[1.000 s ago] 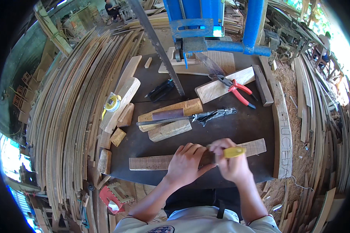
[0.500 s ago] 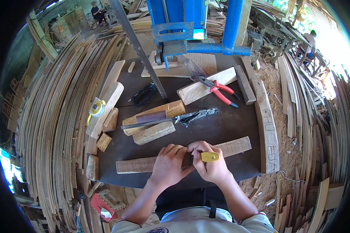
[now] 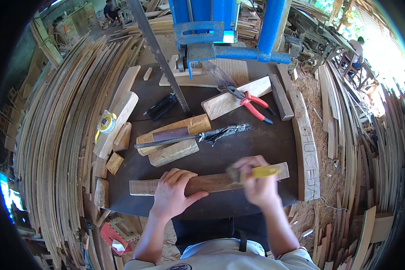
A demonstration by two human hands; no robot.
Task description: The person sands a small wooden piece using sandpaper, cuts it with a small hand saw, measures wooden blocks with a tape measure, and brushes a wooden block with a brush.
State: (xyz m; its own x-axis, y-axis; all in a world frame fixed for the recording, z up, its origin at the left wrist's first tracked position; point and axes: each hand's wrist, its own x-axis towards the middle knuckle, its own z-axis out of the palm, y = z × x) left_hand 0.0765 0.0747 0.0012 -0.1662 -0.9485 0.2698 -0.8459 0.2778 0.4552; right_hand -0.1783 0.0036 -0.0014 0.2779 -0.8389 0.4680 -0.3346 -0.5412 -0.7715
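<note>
A long flat strip of brown wood [image 3: 211, 183] lies across the near part of the dark tabletop. My left hand [image 3: 172, 185] grips it left of its middle, fingers over the far edge and thumb along the near side. In my right hand [image 3: 260, 182] is a yellow-handled scraper [image 3: 266, 171], its dark blade end pointing left over the strip's right half. Motion smears this hand and the blade, so I cannot tell whether the blade touches the wood. Beyond the strip, a file with a black-wrapped handle [image 3: 225, 132] rests on wood blocks [image 3: 173, 153].
Red-handled pliers [image 3: 255, 105] lie on a pale block [image 3: 220, 104]. A saw blade [image 3: 159, 58] slants down before a blue machine [image 3: 265, 31]. A tape measure [image 3: 107, 122] sits on boards at left. Long wood strips [image 3: 54, 148] flank the table. Two people are farther off.
My left hand has slid left along the strip and its fingers have spread. My right hand has moved right, away from it, turning the scraper so its yellow handle points right.
</note>
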